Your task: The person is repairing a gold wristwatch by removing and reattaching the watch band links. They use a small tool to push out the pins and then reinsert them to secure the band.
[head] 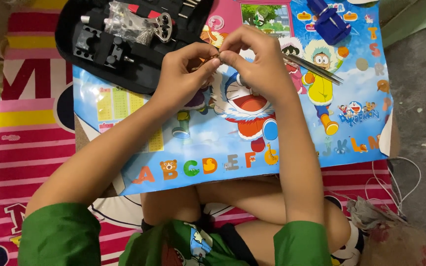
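My left hand and my right hand meet over the cartoon-printed blue lap table. Between their fingertips they pinch a small brownish metal piece; most of it is hidden by the fingers. A pair of metal tweezers lies on the table just right of my right hand. An open black tool case lies at the table's upper left, close to my left hand, with a clear plastic bag of metal parts on top.
A blue plastic tool holder stands at the table's upper right. The table rests over my crossed legs on a striped red and pink mat. White cord and crumpled paper lie on the grey floor at right.
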